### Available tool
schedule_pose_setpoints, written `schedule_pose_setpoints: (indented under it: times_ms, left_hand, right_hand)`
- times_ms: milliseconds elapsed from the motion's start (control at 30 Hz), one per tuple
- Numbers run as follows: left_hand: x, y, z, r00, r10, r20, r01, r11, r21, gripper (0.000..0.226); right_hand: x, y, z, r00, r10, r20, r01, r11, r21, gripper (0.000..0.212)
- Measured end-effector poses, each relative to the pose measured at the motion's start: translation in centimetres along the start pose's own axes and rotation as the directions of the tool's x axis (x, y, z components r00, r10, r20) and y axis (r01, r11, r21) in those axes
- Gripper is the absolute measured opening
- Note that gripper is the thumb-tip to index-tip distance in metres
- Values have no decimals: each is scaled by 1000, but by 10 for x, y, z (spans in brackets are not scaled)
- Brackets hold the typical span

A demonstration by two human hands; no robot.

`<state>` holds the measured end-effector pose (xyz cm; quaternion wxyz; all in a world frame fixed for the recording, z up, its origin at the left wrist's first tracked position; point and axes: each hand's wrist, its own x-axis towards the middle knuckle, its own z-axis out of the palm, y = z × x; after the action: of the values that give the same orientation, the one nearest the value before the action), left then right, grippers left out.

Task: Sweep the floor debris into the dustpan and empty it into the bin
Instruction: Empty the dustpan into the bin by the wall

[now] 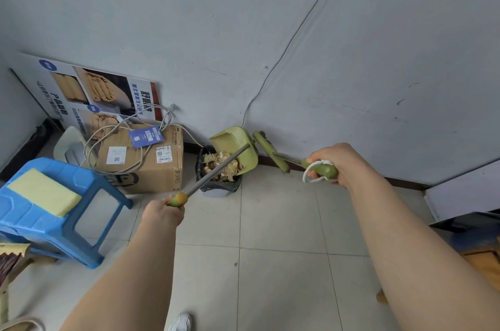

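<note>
My left hand (pixel 162 213) grips the green end of the dustpan's long grey handle. The green dustpan (pixel 235 146) is tipped over the small bin (pixel 219 187), which has a black liner and stands against the wall. Brown and tan debris (pixel 219 165) fills the bin's top under the pan's lip. My right hand (pixel 338 162) grips the green handle of the broom (pixel 270 152), a white cord loop hanging from it. The broom's green head points toward the wall base, just right of the dustpan.
A cardboard box (pixel 146 160) with cables on top sits left of the bin. A blue plastic stool (pixel 54 206) with a yellow pad stands at the left. A poster (pixel 102 92) leans on the wall. A dark cabinet edge (pixel 465 195) lies at the right. Pale floor tiles (pixel 281 222) spread below.
</note>
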<state>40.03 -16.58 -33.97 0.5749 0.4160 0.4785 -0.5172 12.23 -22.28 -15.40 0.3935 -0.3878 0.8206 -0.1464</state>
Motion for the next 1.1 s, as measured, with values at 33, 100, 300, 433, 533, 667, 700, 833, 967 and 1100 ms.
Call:
schedule_pose_setpoints:
  times_ms: [33, 100, 300, 433, 533, 667, 700, 833, 967, 1100]
  left_hand:
    - [-2, 0, 0, 1000, -2, 5, 2, 1000, 10, 30]
    - [-7, 2, 0, 1000, -5, 15, 4, 1000, 26, 29]
    - [-4, 13, -15, 999, -33, 7, 33, 999, -5, 30]
    - [-14, 8, -14, 998, -57, 26, 57, 998, 30, 27]
    - [-15, 12, -13, 997, -67, 32, 66, 997, 41, 17]
    - [-18, 13, -14, 997, -68, 40, 65, 996, 66, 5]
    - [-21, 11, -13, 997, -70, 37, 67, 995, 76, 6]
    - [-27, 14, -5, 998, -51, 47, 45, 992, 121, 12]
    - [-23, 19, -9, 998, -39, 47, 33, 993, 110, 15]
    - [-32, 15, -5, 999, 5, 46, -14, 981, 195, 6]
  right_hand:
    - [0, 0, 1, 1000, 0, 1, 0, 1000, 7, 18]
    - [1, 0, 2, 1000, 0, 1, 0, 1000, 17, 19]
    - [-2, -2, 5, 1000, 3, 1, -3, 1000, -8, 17]
    - [-3, -1, 7, 1000, -10, 6, 10, 1000, -12, 17]
    - [-3, -1, 7, 1000, -4, 16, 3, 1000, 30, 19]
    - [-6, -3, 8, 1000, -3, -2, 3, 1000, 5, 17]
    - [-6, -2, 8, 1000, -5, -3, 5, 1000, 0, 17]
    - [-8, 1, 9, 1000, -5, 7, 5, 1000, 16, 19]
    - [-9, 3, 10, 1000, -5, -8, 5, 999, 38, 22]
    - [-11, 8, 8, 1000, -5, -20, 6, 999, 50, 18]
